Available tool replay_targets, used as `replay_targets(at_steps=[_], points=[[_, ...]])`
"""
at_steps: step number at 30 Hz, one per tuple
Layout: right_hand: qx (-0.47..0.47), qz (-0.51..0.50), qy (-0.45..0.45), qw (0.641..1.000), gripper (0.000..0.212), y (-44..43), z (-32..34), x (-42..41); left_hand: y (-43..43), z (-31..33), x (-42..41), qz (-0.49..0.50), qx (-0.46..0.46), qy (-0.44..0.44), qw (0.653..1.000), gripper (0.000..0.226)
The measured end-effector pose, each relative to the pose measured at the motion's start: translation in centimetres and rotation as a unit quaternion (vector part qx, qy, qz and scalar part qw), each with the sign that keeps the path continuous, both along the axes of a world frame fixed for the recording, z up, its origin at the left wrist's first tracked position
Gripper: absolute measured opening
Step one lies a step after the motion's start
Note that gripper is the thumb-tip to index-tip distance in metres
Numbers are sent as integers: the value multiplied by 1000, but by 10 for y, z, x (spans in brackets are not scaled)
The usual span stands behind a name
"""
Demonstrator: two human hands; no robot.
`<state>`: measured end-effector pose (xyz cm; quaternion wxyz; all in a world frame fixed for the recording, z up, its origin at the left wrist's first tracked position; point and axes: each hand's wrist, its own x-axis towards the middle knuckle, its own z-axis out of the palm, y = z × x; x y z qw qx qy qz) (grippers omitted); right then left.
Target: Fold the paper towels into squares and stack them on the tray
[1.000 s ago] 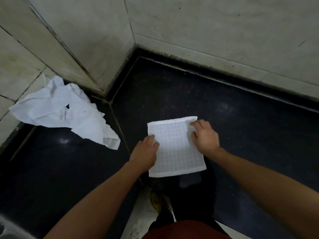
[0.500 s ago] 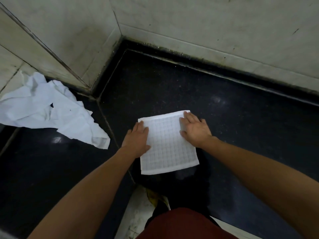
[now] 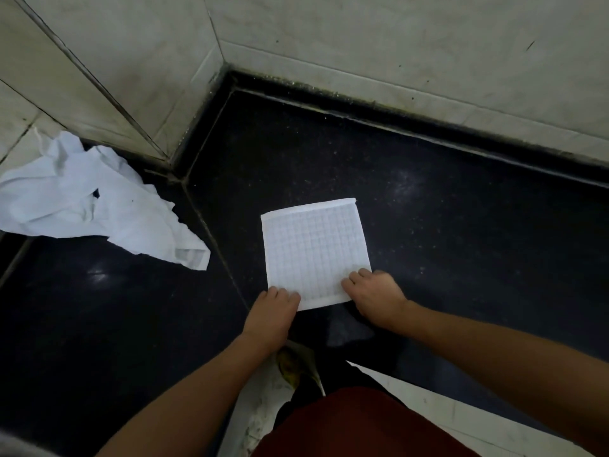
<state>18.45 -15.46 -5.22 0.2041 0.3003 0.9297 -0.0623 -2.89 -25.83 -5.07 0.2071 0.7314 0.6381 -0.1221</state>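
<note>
Crumpled white paper towels (image 3: 99, 209) lie in a loose heap at the far left. Their left part rests against the pale tiled wall (image 3: 395, 44) and the rest spreads onto the dark speckled stone surface (image 3: 461, 242). Just right of the heap a thin seam runs across the dark stone from the wall corner toward the person.

Right of that seam the left hand (image 3: 272, 315) reaches in from below. Its fingers are curled down onto the near left corner of the folded white square paper towel (image 3: 316, 249), and they hold that corner against the stone. Whether the thumb is tucked under the sheet cannot be told.

The folded towel lies flat on the dark surface, near the middle of the view and well apart from the crumpled heap. It shows an embossed grid, and its far edge carries a plain border strip.

At the near right corner of the towel the right hand (image 3: 375, 291) holds in the same way. Its bent fingers rest on top of the sheet and its thumb is hidden.

Below and between the forearms a dark red garment (image 3: 356, 423) fills the bottom edge. Farther right the dark stone runs on to the base of the pale wall.
</note>
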Motion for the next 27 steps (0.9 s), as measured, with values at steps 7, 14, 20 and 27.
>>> replay_targets(at_steps=[7,14,20,27], points=[[49,-19,54,997,27,-6,-2,6,1,3,4,52,-9,-21,998,24],[-31,-127,116,985,9,0,11,22,-5,7,-13,89,36,-137,986,9],[-197,-380,222,876,5,60,33,16,44,31,-41,306,71,-265,911,10],[-261,-488,264,790,10,119,15,-10,109,20,-64,392,84,-228,887,10]])
